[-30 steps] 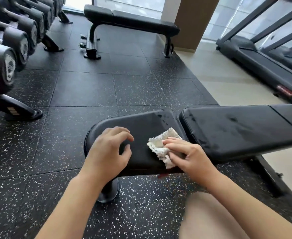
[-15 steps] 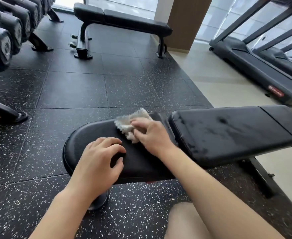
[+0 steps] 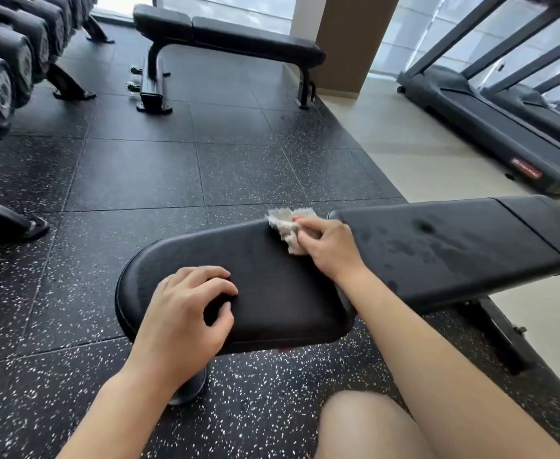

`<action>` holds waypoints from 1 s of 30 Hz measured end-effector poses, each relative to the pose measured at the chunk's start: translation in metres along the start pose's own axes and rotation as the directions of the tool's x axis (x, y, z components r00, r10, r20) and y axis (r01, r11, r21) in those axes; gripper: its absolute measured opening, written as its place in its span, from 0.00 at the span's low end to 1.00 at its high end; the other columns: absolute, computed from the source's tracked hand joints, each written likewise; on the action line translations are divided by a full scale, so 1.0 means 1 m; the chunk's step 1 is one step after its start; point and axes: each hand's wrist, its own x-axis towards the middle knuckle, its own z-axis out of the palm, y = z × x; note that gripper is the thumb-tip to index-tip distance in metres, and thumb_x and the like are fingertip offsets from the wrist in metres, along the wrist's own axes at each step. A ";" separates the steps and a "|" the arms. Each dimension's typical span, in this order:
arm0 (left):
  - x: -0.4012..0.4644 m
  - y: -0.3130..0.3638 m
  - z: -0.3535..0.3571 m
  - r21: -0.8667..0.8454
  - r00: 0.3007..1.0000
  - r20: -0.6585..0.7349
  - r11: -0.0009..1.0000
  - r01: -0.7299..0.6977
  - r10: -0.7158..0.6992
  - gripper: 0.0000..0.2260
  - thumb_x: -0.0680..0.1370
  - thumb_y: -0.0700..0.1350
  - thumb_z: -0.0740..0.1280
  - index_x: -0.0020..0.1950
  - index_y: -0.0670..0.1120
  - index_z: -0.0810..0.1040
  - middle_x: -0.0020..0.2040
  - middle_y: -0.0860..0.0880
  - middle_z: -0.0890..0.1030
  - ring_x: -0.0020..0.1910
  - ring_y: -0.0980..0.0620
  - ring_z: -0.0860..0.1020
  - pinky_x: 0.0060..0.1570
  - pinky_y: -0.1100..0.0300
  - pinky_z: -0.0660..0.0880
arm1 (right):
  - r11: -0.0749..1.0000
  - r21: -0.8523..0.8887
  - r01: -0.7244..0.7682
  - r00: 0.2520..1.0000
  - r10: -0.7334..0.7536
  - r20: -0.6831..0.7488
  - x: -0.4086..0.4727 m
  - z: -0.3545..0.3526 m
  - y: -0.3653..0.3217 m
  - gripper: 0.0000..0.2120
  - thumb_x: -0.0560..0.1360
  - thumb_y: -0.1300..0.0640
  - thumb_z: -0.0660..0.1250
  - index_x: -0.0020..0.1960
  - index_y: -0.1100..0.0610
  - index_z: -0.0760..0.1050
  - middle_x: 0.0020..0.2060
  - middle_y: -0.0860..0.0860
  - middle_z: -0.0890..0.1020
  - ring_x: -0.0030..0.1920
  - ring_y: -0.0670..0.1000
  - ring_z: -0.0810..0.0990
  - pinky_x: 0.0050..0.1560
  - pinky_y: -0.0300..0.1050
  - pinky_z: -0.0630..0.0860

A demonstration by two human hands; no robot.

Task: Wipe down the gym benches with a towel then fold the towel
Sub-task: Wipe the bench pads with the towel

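Two hands are seen at a gym bench [image 3: 272, 293]: a towel [image 3: 285, 226] bunched in the right hand's [image 3: 330, 246] fingers may skip smears, while the left hand [image 3: 185, 313] rests curled, holding nothing.

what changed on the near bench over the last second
The right hand, gripping the towel, slid it from the seat pad's near edge across to its far edge, by the gap to the long pad. The left hand stayed resting on the seat pad, fingers curled.
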 end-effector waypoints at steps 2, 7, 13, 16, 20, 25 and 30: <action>0.001 -0.001 0.002 0.005 1.000 0.000 1.000 0.001 -0.001 0.08 0.72 0.46 0.70 0.50 0.54 0.84 0.57 0.61 0.81 0.58 0.53 0.79 0.60 0.44 0.76 | 0.998 0.037 -0.045 0.999 0.045 0.016 0.019 0.008 -0.010 0.11 0.75 0.58 0.73 0.57 0.52 0.86 0.50 0.47 0.88 0.48 0.40 0.84 0.60 0.39 0.79; 0.001 0.000 0.003 0.015 1.000 -0.006 1.000 -0.014 0.014 0.08 0.72 0.46 0.69 0.49 0.53 0.84 0.56 0.60 0.81 0.57 0.52 0.79 0.59 0.44 0.75 | 1.000 0.009 -0.018 1.000 0.018 0.023 -0.015 0.002 -0.014 0.12 0.74 0.60 0.72 0.57 0.55 0.86 0.56 0.47 0.86 0.59 0.44 0.83 0.68 0.46 0.75; -0.001 0.001 0.002 0.011 1.000 0.000 1.000 -0.003 0.003 0.08 0.73 0.46 0.69 0.50 0.52 0.84 0.57 0.60 0.81 0.58 0.52 0.78 0.61 0.44 0.75 | 0.993 0.100 0.063 0.996 -0.069 0.057 -0.151 -0.038 -0.009 0.13 0.75 0.68 0.72 0.57 0.57 0.85 0.59 0.44 0.84 0.67 0.42 0.77 0.72 0.37 0.67; -0.004 0.001 0.001 -0.005 1.000 0.004 1.000 0.003 -0.003 0.09 0.73 0.45 0.69 0.51 0.52 0.85 0.58 0.59 0.81 0.59 0.53 0.78 0.64 0.47 0.74 | 0.993 0.093 0.077 0.994 -0.083 0.066 -0.157 -0.042 -0.004 0.12 0.75 0.68 0.72 0.56 0.57 0.86 0.58 0.44 0.85 0.66 0.44 0.78 0.71 0.39 0.70; -0.003 0.002 0.001 -0.011 1.000 0.000 1.000 0.015 -0.015 0.09 0.73 0.45 0.69 0.51 0.52 0.85 0.59 0.59 0.82 0.59 0.53 0.78 0.65 0.48 0.73 | 0.996 0.087 0.027 0.999 -0.030 0.040 -0.090 -0.027 -0.001 0.11 0.75 0.64 0.72 0.56 0.56 0.86 0.56 0.45 0.86 0.60 0.39 0.81 0.67 0.40 0.74; -0.003 0.007 0.002 0.028 0.998 -0.052 0.999 0.024 -0.023 0.09 0.72 0.44 0.69 0.49 0.52 0.84 0.57 0.60 0.82 0.57 0.53 0.79 0.63 0.48 0.74 | 0.997 0.006 -0.081 0.993 0.080 0.081 0.013 0.004 -0.013 0.10 0.73 0.54 0.71 0.52 0.51 0.86 0.47 0.47 0.88 0.49 0.45 0.86 0.58 0.49 0.81; -0.004 0.008 0.003 0.033 0.997 -0.066 0.999 0.034 -0.032 0.09 0.72 0.44 0.69 0.49 0.53 0.84 0.57 0.61 0.82 0.58 0.55 0.79 0.63 0.53 0.73 | 0.992 -0.107 -0.059 0.995 0.067 0.071 0.019 0.016 -0.026 0.13 0.73 0.52 0.68 0.55 0.48 0.86 0.49 0.47 0.88 0.52 0.49 0.85 0.59 0.47 0.79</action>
